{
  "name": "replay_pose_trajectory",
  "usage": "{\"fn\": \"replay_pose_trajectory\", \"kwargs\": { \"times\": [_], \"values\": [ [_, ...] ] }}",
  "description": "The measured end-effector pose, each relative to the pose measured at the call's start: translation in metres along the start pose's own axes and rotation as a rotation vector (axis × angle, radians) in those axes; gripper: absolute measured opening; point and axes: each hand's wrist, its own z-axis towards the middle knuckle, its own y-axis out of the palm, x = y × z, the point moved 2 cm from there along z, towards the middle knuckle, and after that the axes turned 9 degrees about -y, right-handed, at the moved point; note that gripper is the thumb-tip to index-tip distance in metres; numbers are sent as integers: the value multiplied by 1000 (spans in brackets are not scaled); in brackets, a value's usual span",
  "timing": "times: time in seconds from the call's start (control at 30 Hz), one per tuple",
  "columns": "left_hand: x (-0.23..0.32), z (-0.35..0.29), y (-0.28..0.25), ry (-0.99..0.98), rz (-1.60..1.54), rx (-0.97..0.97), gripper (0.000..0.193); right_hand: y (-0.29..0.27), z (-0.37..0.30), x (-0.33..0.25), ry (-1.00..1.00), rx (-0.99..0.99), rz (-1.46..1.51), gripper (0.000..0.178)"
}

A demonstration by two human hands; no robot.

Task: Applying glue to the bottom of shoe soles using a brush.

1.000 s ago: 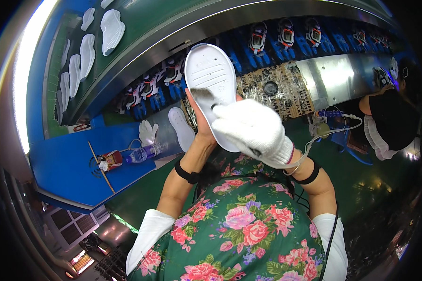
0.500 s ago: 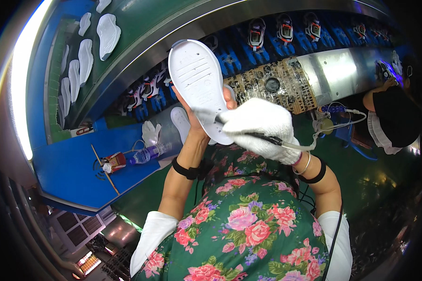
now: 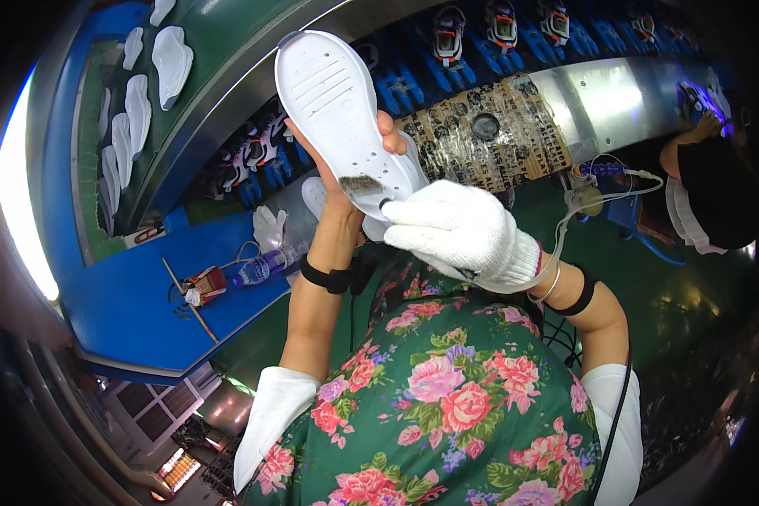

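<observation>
My left hand (image 3: 327, 174), bare, is closed round a white shoe sole (image 3: 329, 101) and holds it tilted, its inner face toward me. Grooves mark the upper part of that face, and small holes dot the lower part. Another white piece shows partly behind the sole; its kind is hidden. A white knitted glove covers my right hand (image 3: 460, 229), whose fingers are closed on a dark-bristled brush (image 3: 361, 185). The bristles lie against the lower part of the sole. Most of the brush handle is hidden by the glove.
On the blue table (image 3: 126, 295) at left are a plastic bottle (image 3: 261, 266), a white glove (image 3: 270, 228) and a stick (image 3: 191, 299). White soles (image 3: 172, 67) lie on a green surface. Shoes (image 3: 449, 35) line a conveyor behind taped cardboard (image 3: 523, 139). A co-worker (image 3: 717, 185) is at right.
My left hand and the sole have shifted up and left in the picture. The brush, smeared by motion before, now shows its bristles clearly on the sole.
</observation>
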Motion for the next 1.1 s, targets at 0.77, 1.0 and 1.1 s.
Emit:
{"fn": "replay_pose_trajectory", "kwargs": {
  "times": [0.77,1.0,1.1],
  "values": [
    [6,7,-16,-513,296,-6,104,-15,-8,7,325,-67,417,11],
    [-35,-11,-29,-291,-86,-184,59,-45,-9,32,575,308,263,20],
    [-51,-20,-30,-251,97,285,59,-45,-18,40,543,268,238,20]
  ]
}}
